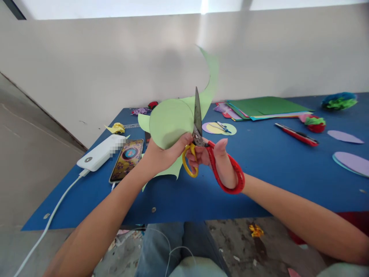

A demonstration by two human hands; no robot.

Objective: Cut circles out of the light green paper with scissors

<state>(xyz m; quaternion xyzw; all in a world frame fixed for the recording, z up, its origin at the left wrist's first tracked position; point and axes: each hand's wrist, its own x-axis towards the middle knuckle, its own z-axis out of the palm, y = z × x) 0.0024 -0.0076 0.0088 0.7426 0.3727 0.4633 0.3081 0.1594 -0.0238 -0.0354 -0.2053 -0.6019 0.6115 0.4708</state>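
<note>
My left hand (168, 154) is closed on a pale green paper circle (171, 121), with the thumb pressed on its lower right edge. A curved offcut strip (213, 77) of the same paper curls up behind the circle and to its right. In my right hand (220, 159) are scissors (198, 115) with one red handle and one yellow handle. My fingers and thumb go through the handles. The blades point upward at the circle's right edge, and the strip passes behind them. More green offcut paper (170, 171) hangs below my left hand.
On the blue table (259, 184) lie a white power bank (100, 152), a phone (127, 159), stacked coloured paper (268, 107), a red cutter knife (296, 134) and purple paper ovals (353, 162). A compass (223, 127) rests on small paper ovals. Behind the table stands a white wall (115, 57).
</note>
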